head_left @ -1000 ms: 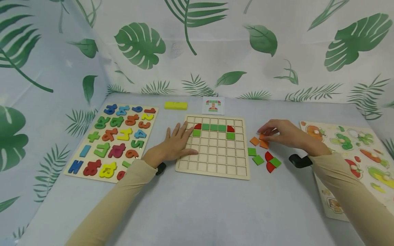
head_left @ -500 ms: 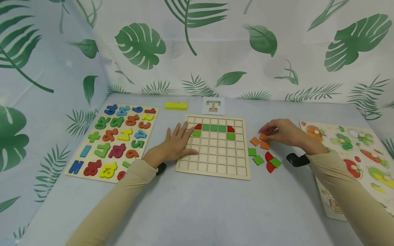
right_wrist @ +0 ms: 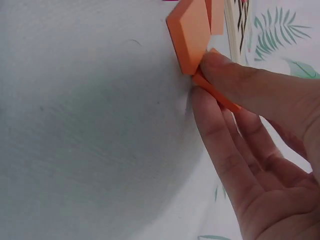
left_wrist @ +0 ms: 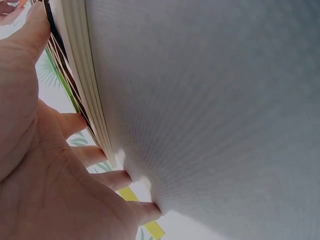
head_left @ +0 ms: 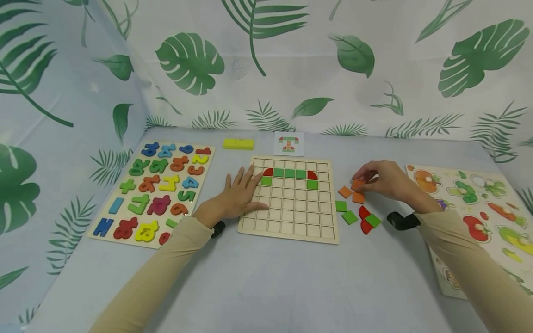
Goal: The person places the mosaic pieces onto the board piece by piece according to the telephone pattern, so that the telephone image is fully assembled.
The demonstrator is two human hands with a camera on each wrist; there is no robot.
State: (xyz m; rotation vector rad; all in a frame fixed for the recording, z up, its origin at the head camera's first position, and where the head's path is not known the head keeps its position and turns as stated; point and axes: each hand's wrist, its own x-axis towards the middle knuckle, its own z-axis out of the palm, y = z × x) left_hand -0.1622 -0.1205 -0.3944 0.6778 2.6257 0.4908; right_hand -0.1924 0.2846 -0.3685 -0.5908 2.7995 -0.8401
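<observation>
My left hand (head_left: 235, 199) lies with spread fingers over the left edge of a wooden grid board (head_left: 288, 216). Red quarter-round and green square tiles (head_left: 290, 173) sit in the board's upper cells. To the right of the board, my right hand (head_left: 385, 181) pinches an orange square tile (right_wrist: 216, 94) between thumb and fingers, low at the table. Two more orange tiles (head_left: 344, 192) lie beside it. Nearer to me are loose green squares (head_left: 350, 217) and red quarter-rounds (head_left: 366, 226). In the left wrist view, fingertips (left_wrist: 75, 122) meet the board's edge.
A card (head_left: 288, 144) with a tile pattern lies behind the board, near a yellow block (head_left: 238, 144). At the left is a number puzzle board (head_left: 160, 185); a vegetable puzzle board (head_left: 474, 194) lies at the right, partly under the right forearm. A patterned cloth wall (head_left: 283, 83) stands behind.
My right hand has shifted very slightly to the right, with the orange tile at its fingertips. The left hand and the tiles on the board stay put.
</observation>
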